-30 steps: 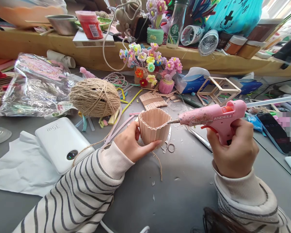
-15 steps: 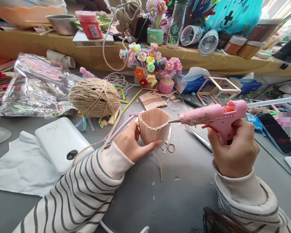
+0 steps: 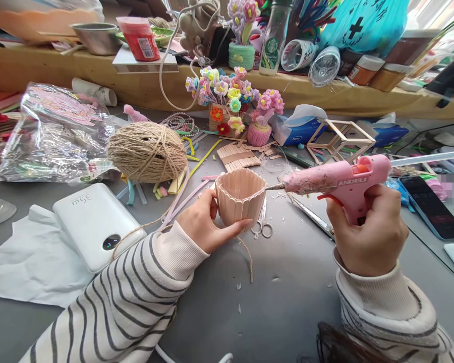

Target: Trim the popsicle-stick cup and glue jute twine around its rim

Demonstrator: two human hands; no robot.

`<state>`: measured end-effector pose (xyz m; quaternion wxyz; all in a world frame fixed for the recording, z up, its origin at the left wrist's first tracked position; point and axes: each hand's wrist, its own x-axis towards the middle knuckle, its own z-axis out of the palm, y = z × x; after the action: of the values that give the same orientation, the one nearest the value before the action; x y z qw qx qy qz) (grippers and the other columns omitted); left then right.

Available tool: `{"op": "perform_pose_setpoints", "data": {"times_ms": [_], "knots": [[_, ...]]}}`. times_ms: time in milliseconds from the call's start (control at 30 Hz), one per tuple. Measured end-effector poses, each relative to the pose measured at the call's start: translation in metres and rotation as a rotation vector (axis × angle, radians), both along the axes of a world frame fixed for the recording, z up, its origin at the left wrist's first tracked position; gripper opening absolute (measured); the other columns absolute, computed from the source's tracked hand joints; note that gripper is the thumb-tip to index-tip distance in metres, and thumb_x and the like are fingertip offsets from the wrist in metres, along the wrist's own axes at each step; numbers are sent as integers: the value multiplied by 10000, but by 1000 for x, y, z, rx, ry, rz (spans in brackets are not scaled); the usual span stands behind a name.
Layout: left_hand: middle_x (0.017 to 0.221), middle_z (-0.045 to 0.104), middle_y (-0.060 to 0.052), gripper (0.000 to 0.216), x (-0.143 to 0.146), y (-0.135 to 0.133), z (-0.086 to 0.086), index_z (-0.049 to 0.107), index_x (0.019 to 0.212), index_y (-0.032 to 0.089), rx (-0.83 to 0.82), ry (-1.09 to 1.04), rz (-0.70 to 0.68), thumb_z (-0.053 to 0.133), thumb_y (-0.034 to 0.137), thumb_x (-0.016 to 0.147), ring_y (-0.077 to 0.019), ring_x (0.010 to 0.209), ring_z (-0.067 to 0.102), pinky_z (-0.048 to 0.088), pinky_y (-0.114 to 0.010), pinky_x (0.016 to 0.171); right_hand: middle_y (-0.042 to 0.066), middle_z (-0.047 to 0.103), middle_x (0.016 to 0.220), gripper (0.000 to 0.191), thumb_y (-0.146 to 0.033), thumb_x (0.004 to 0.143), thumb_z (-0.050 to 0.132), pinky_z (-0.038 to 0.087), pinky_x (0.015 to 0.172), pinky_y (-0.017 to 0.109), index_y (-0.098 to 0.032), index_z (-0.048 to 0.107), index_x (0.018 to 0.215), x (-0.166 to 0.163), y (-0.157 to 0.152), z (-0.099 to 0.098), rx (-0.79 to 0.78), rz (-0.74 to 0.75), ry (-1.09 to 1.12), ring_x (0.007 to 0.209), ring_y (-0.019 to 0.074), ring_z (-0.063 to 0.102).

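My left hand (image 3: 208, 219) is closed round a small cup made of upright wooden craft sticks (image 3: 242, 199), thumb along its lower front. In my right hand (image 3: 371, 232) is a pink hot glue gun (image 3: 336, 181), held by its handle, with a clear glue stick (image 3: 431, 157) out of its back. The gun's metal nozzle points left, right by the cup's upper right edge; whether it touches I cannot tell. A strand of jute twine (image 3: 247, 257) hangs below the cup. Behind the cup lie small scissors (image 3: 265, 224), partly hidden by it.
A ball of jute twine (image 3: 147, 151) and a white power bank (image 3: 96, 224) sit on the left. Bundled craft sticks (image 3: 238, 156) and a pot of yarn flowers (image 3: 227, 101) stand behind. Larger scissors (image 3: 310, 214), a stick frame (image 3: 342, 138) and a phone (image 3: 429, 206) are on the right.
My right hand and the glue gun have shifted slightly to the right, drawing the nozzle a little along or off the cup's edge. My left hand and the cup have stayed nearly still.
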<state>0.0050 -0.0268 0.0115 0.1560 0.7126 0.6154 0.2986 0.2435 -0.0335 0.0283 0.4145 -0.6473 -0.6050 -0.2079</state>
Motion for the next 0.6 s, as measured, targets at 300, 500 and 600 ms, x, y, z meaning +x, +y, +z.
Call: {"op": "perform_pose_setpoints", "data": {"times_ms": [300,500,600], "knots": [[555,365,63,517,0,1,-1,367,700,202,-10,7,-8,587,648,563,-76,439,362,308,-238,431,41,571,687,357,-511,722,516,378,462,307,-251,536,966,0,0,0,-23,-8,0,499,195,541],[559,368,65,513,0,1,0,371,706,201,-15,10,-8,587,644,566,-76,443,368,314,-237,431,51,580,698,331,-471,720,538,382,464,306,-231,543,947,0,0,0,-14,7,-1,520,201,552],[556,374,63,505,0,0,1,371,704,204,-8,8,-3,594,635,566,-77,442,366,314,-237,427,51,582,704,329,-472,722,529,378,459,307,-234,542,948,0,-1,1,-18,4,6,526,204,552]]}}
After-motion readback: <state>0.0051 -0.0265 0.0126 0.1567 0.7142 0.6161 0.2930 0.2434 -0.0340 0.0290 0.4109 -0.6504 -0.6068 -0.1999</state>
